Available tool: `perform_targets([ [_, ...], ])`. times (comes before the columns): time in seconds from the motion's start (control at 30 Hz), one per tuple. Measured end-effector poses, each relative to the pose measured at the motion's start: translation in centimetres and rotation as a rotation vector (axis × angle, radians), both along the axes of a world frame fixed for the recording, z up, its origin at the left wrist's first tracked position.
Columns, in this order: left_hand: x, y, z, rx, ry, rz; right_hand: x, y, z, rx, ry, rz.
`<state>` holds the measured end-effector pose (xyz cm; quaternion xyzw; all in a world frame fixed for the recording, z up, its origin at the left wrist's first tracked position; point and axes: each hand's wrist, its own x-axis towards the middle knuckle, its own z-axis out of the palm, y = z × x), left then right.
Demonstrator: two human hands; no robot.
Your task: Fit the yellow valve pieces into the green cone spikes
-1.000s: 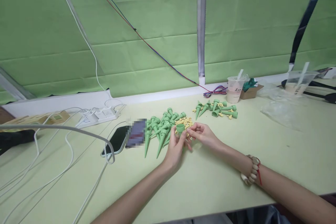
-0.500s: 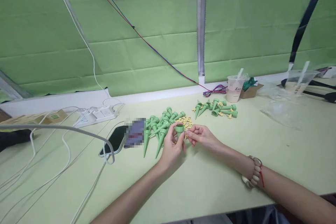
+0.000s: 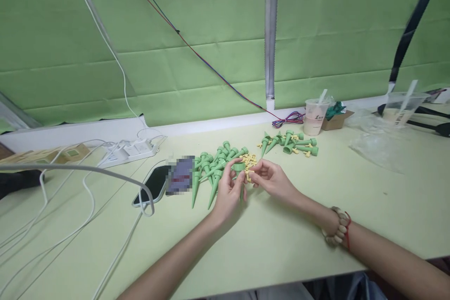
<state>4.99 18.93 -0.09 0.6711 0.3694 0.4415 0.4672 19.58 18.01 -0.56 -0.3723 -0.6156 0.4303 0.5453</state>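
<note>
My left hand (image 3: 230, 185) is closed round a green plastic watering spike (image 3: 239, 167), its wide cap up and its tapered tip showing below the fingers. Close by on the right, my right hand (image 3: 272, 178) pinches a small yellow valve (image 3: 250, 176) against the spike's side; the fingertips partly hide it, and I cannot tell how far it sits in. Behind the left hand lies a heap of green spikes (image 3: 214, 183). Loose yellow valves (image 3: 250, 160) are scattered just beyond both hands. Farther back is a second group of spikes (image 3: 288, 137) with yellow valves on them.
Two phones, one with a dark screen (image 3: 154, 186), lie left of the heap. White cables and a power strip (image 3: 130, 152) take up the left side. At the back right stand a drink cup (image 3: 314, 119), a small cardboard box (image 3: 335, 121) and a plastic bag (image 3: 378, 150).
The spike in my left hand has turned more upright, so its tip now shows below the fingers. My right hand stays beside it with the yellow valve. The view has shifted slightly.
</note>
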Motion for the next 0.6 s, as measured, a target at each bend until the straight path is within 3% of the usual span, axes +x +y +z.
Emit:
perform_targets([
  [0.13,-0.3,0.2,-0.2,0.048,0.01,-0.006,0.0,0.6,-0.3,-0.258,0.21,0.123],
  [0.23,-0.6,0.2,-0.4,0.091,0.049,0.004,0.0,0.8,-0.5,-0.313,0.256,0.177],
  [0.33,-0.8,0.3,-0.5,0.105,0.091,0.019,0.0,0.7,-0.9,-0.252,0.195,0.136],
  [0.5,-0.6,0.3,-0.6,-0.005,0.042,0.0,-0.3,0.7,-1.6,0.001,-0.046,0.018],
  [0.6,-0.4,0.4,-0.6,-0.058,-0.03,-0.02,-0.3,0.6,-1.4,-0.047,0.002,-0.007],
])
